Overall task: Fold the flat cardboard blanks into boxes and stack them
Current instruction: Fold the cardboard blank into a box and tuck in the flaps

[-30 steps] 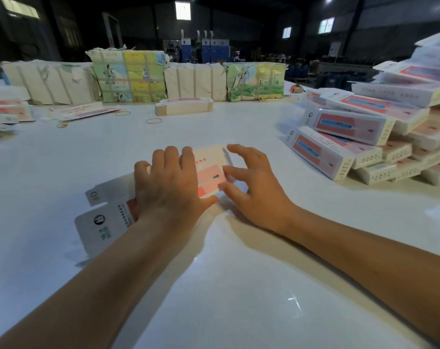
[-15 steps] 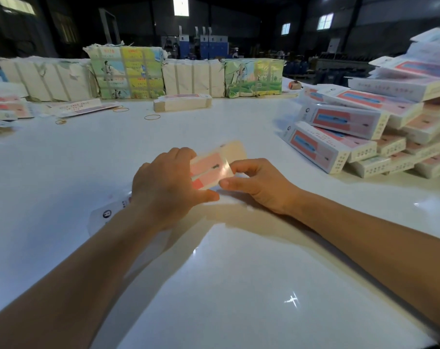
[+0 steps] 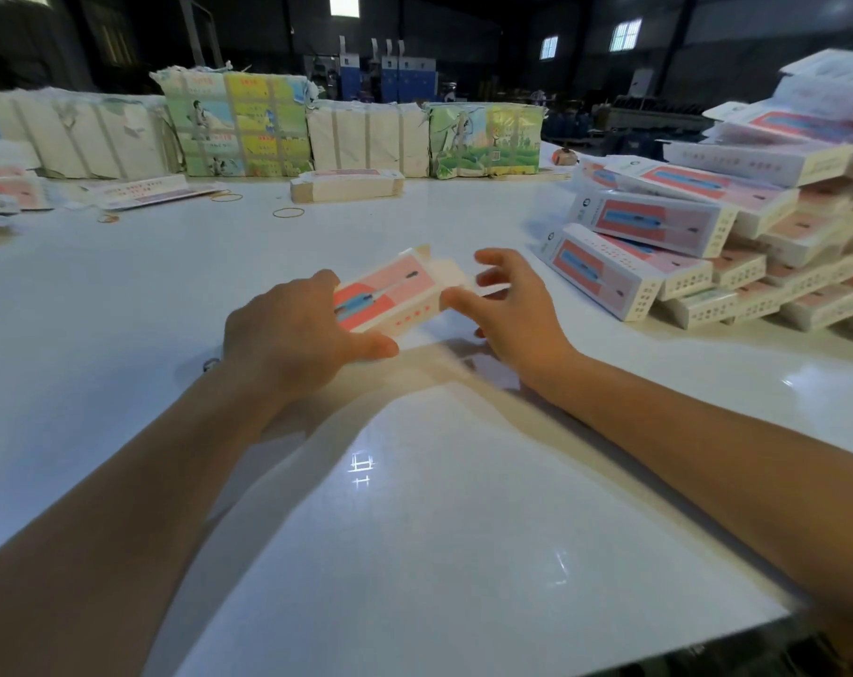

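Box in hand: a half-formed pink and cream carton (image 3: 390, 298) sits mid-counter, lifted off the white counter (image 3: 414, 505) at its far end, with an end flap open toward the right.
Left hand: the left hand (image 3: 292, 339) grips the near end of the carton, thumb along its lower side edge and fingers over the printed top face.
Right hand: the right hand (image 3: 512, 310) is spread with loosely curved fingers at the open flap end; the thumb tip looks to be touching the carton's corner, but motion blur leaves it unclear whether anything is pinched.
Weight: judged very light, thin printed card that one hand carries easily.
Stiffness: probably stiff along the panels and weak at the scored creases, so it bends where it is meant to and dents if squeezed in the middle of a face.
Surface: the print looks glossy, likely a little slippery under dry fingers.
Where to hold: best taken by the long edges and corners, leaving the end flaps free for tucking.
Risk: pressing hard on the hollow body may crush it, and a flap forced off its crease may tear.
Finished stack: folded boxes (image 3: 707, 246) lie piled at the right, well apart from the hands.
Supply: a bundle of flat blanks (image 3: 346, 185) rests near the far edge, with rubber bands (image 3: 288, 213) just beside it.
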The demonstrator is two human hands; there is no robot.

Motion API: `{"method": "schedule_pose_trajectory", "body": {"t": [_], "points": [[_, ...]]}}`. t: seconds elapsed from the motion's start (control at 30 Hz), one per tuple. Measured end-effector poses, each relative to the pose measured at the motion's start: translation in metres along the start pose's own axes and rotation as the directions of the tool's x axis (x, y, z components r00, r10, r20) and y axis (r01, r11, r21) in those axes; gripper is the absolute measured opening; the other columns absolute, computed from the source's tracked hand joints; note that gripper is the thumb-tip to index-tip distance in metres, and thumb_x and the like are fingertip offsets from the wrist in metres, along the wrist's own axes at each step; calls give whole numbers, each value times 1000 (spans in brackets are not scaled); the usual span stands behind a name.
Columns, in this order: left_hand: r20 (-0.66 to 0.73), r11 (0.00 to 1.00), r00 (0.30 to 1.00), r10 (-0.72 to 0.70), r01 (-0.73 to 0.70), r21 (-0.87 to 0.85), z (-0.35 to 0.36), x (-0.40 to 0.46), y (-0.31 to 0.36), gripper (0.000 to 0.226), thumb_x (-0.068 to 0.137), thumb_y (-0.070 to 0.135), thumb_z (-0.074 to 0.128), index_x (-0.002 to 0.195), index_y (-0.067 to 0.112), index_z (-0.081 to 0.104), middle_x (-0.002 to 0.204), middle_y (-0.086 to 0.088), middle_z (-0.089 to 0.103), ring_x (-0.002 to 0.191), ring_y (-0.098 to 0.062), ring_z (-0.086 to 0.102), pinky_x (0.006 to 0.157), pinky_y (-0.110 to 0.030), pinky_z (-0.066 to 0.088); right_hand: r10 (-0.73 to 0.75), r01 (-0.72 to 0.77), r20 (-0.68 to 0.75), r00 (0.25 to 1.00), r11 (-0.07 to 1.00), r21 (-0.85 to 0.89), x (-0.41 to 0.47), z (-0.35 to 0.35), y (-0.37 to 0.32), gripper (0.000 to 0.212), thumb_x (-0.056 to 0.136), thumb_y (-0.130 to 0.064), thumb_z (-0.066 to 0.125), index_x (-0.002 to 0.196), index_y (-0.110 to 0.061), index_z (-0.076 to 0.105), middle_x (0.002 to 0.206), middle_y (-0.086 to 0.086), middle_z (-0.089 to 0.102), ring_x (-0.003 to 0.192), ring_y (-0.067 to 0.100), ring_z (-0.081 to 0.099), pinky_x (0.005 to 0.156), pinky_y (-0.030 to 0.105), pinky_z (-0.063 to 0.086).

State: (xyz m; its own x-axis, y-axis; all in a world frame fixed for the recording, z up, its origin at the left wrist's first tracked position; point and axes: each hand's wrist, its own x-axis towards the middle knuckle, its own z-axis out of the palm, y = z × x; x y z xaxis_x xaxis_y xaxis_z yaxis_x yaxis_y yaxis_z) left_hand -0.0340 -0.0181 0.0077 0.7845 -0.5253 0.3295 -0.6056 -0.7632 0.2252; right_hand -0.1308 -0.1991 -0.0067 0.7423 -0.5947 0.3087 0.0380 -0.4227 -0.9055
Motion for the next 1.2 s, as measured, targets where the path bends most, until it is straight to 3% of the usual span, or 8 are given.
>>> {"method": "schedule_pose_trajectory", "body": {"t": [0.2, 0.37, 0.5, 0.57, 0.73, 0.9, 1.07, 1.2], "points": [[-64, 998, 998, 10, -5, 67, 1, -2, 6, 63, 62, 82, 56, 91, 28, 40, 70, 14, 39, 57, -7, 41, 48, -23, 27, -158, 151, -50, 986, 982, -116, -10, 5, -9, 18, 89, -11, 59, 88, 5, 69, 91, 24, 60, 86, 31, 57, 80, 51, 50], [-62, 997, 998, 33, -29, 69, 4, -6, 16, 60, 65, 79, 56, 92, 28, 38, 71, 14, 36, 58, -9, 40, 48, -23, 24, -159, 160, 13, 987, 982, -101, -11, 6, -9, 25, 92, -8, 51, 84, -12, 74, 79, -2, 59, 65, 11, 53, 71, 34, 47], [-57, 989, 995, 85, -78, 125, 4, -9, 19, 59, 68, 79, 53, 93, 29, 35, 80, 10, 41, 69, -14, 46, 50, -25, 25, -75, 75, 60, 995, 997, 5, -6, 2, -6, 52, 94, -11, 53, 144, -16, 39, 78, -2, 57, 64, 6, 54, 60, 20, 44], [-62, 977, 990, 129, -117, 178, 5, -11, 20, 61, 68, 80, 51, 97, 28, 38, 84, 10, 42, 70, -14, 45, 50, -25, 25, -51, 57, 117, 992, 997, -52, -5, 3, -6, 62, 95, -14, 53, 150, -19, 24, 83, 0, 57, 67, 5, 54, 60, 16, 42], [-57, 974, 991, 119, -105, 200, 7, -14, 26, 68, 71, 80, 48, 112, 25, 45, 90, 9, 44, 73, -13, 46, 56, -26, 32, -12, 10, 35, 999, 998, 66, -6, 7, -3, 24, 93, -9, 55, 115, -7, 66, 77, -4, 63, 52, -2, 51, 56, 13, 38], [-119, 966, 982, 144, -114, 230, 10, -19, 35, 65, 74, 76, 48, 108, 21, 42, 93, 5, 48, 73, -15, 43, 55, -27, 31, 91, -95, 26, 996, 970, 224, -6, 7, -5, 24, 93, -2, 50, 79, -9, 68, 48, -15, 59, 40, -5, 48, 44, 7, 35], [-128, 961, 978, 166, -132, 241, 10, -20, 36, 67, 73, 77, 47, 111, 21, 43, 93, 5, 46, 75, -13, 43, 55, -27, 33, -4, -2, 73, 997, 996, 85, -3, 3, -7, 24, 94, -2, 44, 86, -11, 65, 62, -10, 58, 45, -6, 48, 47, 7, 33], [-112, 974, 987, 116, -91, 210, 12, -19, 39, 66, 74, 77, 46, 109, 22, 42, 89, 8, 40, 74, -13, 44, 56, -27, 34, -150, 177, 108, 983, 933, -314, 1, -4, -1, 20, 97, -21, 48, 101, -13, 65, 101, 1, 54, 84, 6, 51, 77, 24, 42]]}}
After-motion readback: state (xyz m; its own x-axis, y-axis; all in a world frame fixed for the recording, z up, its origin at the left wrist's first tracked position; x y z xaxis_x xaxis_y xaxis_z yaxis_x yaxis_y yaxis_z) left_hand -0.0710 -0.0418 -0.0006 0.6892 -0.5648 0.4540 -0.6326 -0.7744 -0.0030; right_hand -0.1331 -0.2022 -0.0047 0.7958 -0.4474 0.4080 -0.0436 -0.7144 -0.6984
